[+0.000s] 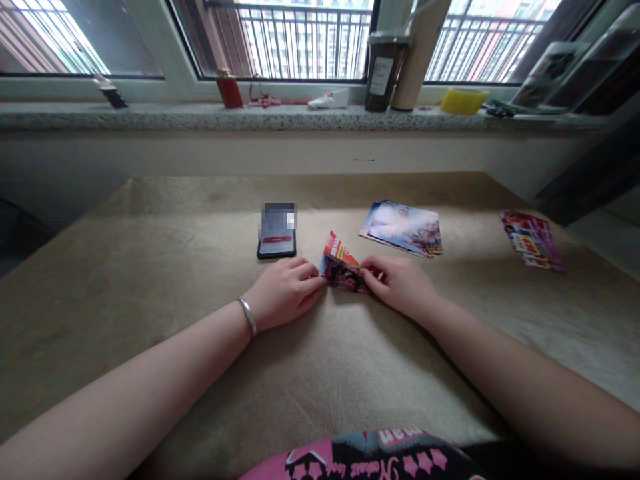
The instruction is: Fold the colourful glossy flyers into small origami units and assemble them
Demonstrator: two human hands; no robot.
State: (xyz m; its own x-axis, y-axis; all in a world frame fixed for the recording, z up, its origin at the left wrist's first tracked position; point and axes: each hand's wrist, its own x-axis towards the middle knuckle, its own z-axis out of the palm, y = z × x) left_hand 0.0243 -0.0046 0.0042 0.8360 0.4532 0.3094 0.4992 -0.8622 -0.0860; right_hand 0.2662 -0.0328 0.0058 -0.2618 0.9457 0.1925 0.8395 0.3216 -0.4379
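Between my two hands is a folded piece of printed paper (346, 276), dark with pinkish patterns along its near part. A red and yellow triangular corner of it points up and away from me. My left hand (289, 288), with a silver bangle at the wrist, has its fingers bent and closed at the paper's left end. At the right end, the thumb and fingers of my right hand (397, 281) pinch the paper. Just beyond my left hand lies a phone (277, 233) with its screen partly blurred. Past my right hand rests a small stack of printed sheets (406, 227).
Farther right on the table (210, 373) are several fanned printed cards (533, 241). Along the granite windowsill (170, 120) stand a red container (229, 89), a dark lidded jar (385, 73), a tall tan cylinder (419, 57) and a yellow object (463, 102).
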